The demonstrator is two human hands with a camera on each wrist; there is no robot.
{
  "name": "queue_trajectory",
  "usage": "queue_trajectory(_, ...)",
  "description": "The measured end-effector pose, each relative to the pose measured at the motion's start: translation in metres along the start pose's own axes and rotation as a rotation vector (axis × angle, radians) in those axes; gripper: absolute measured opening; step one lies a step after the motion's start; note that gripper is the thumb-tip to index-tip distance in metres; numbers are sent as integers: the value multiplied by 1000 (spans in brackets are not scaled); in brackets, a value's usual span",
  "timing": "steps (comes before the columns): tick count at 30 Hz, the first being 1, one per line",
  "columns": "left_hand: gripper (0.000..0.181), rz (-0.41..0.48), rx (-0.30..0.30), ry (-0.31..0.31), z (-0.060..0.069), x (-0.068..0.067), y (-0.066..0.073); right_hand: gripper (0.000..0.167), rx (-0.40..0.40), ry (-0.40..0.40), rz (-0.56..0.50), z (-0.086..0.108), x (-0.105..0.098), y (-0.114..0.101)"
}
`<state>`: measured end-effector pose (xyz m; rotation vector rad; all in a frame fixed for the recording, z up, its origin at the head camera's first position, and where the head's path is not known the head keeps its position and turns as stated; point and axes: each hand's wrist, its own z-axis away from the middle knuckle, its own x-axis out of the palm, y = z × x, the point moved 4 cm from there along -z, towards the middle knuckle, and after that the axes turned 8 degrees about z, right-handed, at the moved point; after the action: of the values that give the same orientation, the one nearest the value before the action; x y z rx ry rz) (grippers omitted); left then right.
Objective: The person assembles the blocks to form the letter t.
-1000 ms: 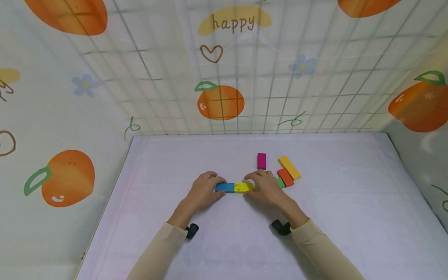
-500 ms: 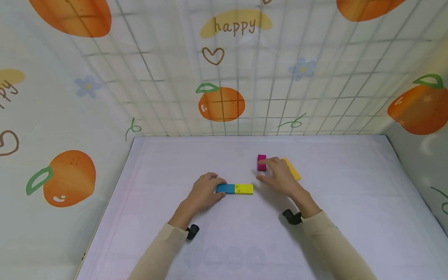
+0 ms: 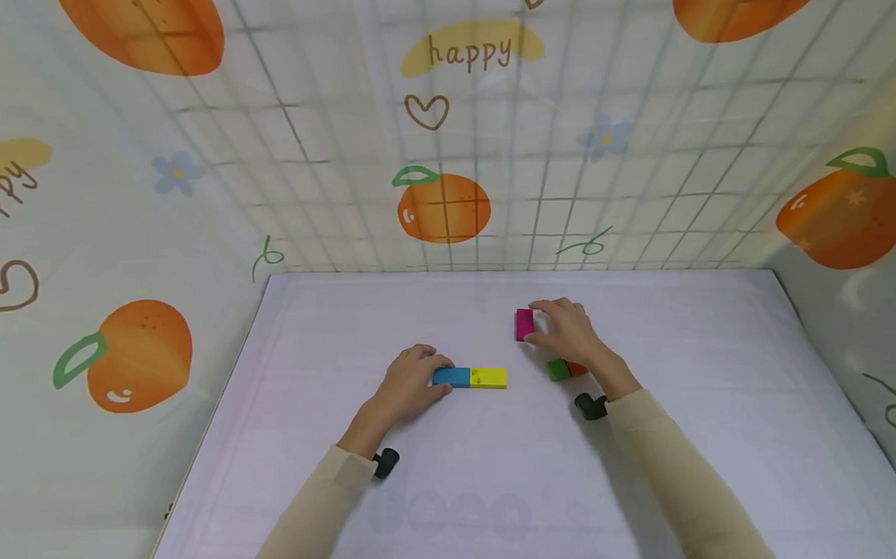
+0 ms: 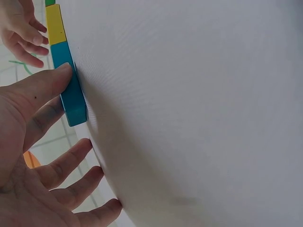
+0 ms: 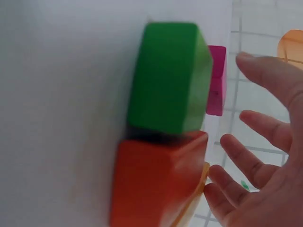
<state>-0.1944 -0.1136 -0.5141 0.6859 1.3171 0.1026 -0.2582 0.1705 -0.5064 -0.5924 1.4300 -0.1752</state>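
My left hand pinches a blue block between thumb and index finger; in the left wrist view the other fingers spread beside the block. A yellow block lies end to end against the blue one. My right hand is beside a magenta block, thumb and fingers parted at its right side. In the right wrist view, its extended fingers appear apart from the magenta block.
Under my right wrist lie a green block and an orange-red block. The right hand hides a long amber block in the head view; part of this amber block shows in the right wrist view. Patterned cloth walls border the white tabletop.
My right hand has left the yellow block and moved back and right to the magenta block. The left hand stays on the blue block, and the blue-yellow row keeps its place.
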Motion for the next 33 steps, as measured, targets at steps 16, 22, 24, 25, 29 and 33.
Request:
queue_trajectory(16,35,13,-6,11,-1,3,-3,72,49,-128,187,-15,6,7)
queue_trajectory(22,36,3,-11,10,-2,4,-5,69,51,-123,182,-17,4,6)
queue_trajectory(24,36,3,-12,11,-3,5,-5,67,47,-115,176,-17,3,6)
queue_trajectory(25,36,2,-12,11,-3,5,-5,67,46,-111,172,-17,3,6)
queue_trajectory(29,36,-1,-10,8,-2,5,-5,66,29,-96,162,-16,3,6)
queue_trajectory(33,36,-4,-9,8,-1,5,-4,65,15,-86,128,-13,3,3)
